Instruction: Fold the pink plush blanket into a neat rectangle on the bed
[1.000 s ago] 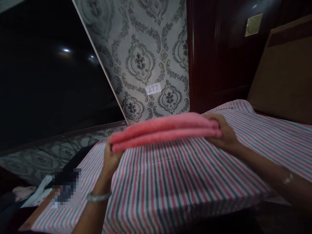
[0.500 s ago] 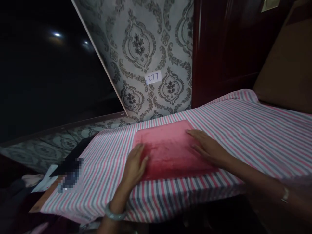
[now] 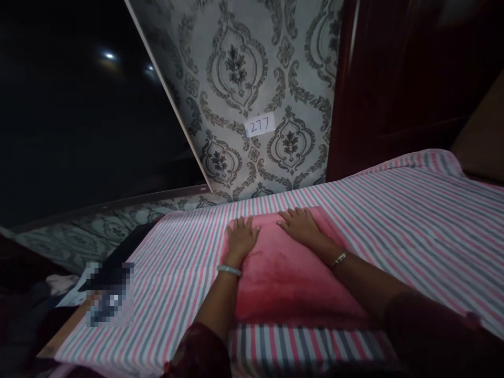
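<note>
A pink plush cloth, folded into a rectangle, lies flat in the middle of the striped cover; whether it is a blanket or a towel I cannot tell. My left hand rests palm down on its far left part, fingers spread. On the far right part lies my right hand, also flat with its fingers apart. Neither hand grips the cloth. Darker red patches show in the pile nearer to me.
The pink, grey and white striped cover spreads over the surface. A large dark screen stands at the left. Behind are patterned wallpaper with a paper label reading 277 and a dark red wooden panel. A blurred patch covers something at the left edge.
Both hands have moved from the sides of the pink cloth to its far part and now lie flat with fingers spread. The view has shifted slightly.
</note>
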